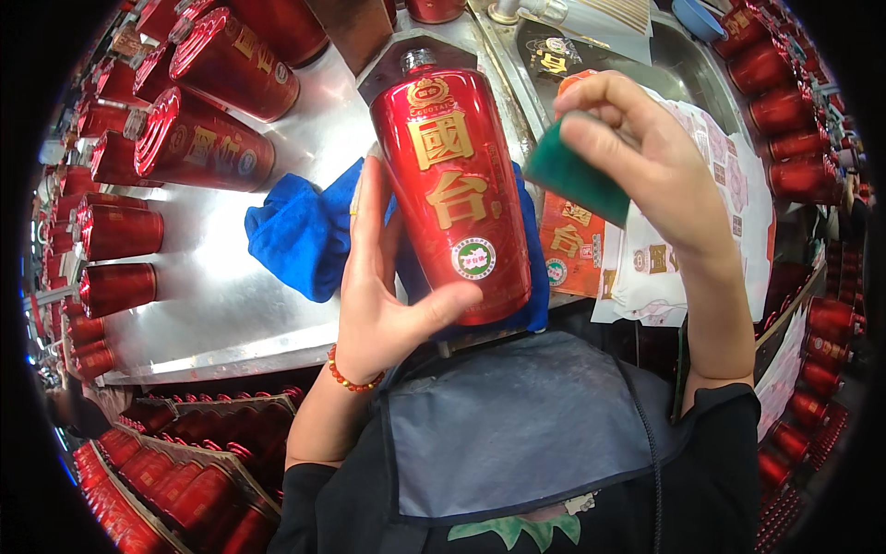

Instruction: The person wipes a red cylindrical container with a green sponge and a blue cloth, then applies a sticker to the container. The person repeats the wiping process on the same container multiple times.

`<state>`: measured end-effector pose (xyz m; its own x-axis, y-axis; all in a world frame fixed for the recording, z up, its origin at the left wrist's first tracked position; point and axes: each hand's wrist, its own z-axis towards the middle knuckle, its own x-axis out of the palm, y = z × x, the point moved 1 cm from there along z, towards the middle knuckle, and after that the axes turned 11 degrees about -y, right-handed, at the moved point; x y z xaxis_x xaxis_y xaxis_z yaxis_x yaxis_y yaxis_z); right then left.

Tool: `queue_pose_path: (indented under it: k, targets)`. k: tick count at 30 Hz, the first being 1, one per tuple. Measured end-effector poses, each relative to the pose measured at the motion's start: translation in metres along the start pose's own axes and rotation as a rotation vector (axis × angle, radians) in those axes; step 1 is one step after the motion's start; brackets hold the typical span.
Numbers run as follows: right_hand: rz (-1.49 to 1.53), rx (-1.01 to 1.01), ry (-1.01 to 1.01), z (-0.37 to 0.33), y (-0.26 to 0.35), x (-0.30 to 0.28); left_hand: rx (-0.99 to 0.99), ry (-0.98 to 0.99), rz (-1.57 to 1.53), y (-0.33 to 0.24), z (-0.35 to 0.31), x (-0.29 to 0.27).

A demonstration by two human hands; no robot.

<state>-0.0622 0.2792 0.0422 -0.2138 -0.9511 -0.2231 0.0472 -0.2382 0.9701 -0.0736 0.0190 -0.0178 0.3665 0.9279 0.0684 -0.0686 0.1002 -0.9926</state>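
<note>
A red glossy bottle [448, 240] with gold characters, a round white sticker and a narrow neck leans over the blue cloth [300, 240] in front of me. Its left side and lower front are gripped by my left hand [383, 300], thumb across the front and fingers along the edge. To the right of the bottle, my right hand [660, 175] pinches a dark green flat pad [577, 175] between thumb and fingers. The pad is a little blurred and held apart from the bottle. Under that hand lie a red printed sheet [563, 242] and white sticker sheets [664, 282].
More red bottles [208, 148] stand on the metal table [198, 319] to the left. A metal sink [688, 74] with a tap [526, 11] and a blue bowl [697, 18] sit at the back right. Crates of bottles [175, 471] flank me at lower left.
</note>
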Motion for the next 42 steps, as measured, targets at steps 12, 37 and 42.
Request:
queue_pose_path:
  k: [12,37,42]
  targets:
    - [-0.639,-0.822,0.116,-0.028,0.058,0.036,0.362,-0.051,0.602,-0.015,-0.01,0.017]
    - [-0.661,-0.801,0.188,-0.009,0.062,0.024,0.325,-0.111,0.617,-0.015,-0.014,0.021]
    - [-0.66,-0.793,0.187,-0.003,0.063,0.024,0.307,-0.095,0.632,-0.017,-0.014,0.021]
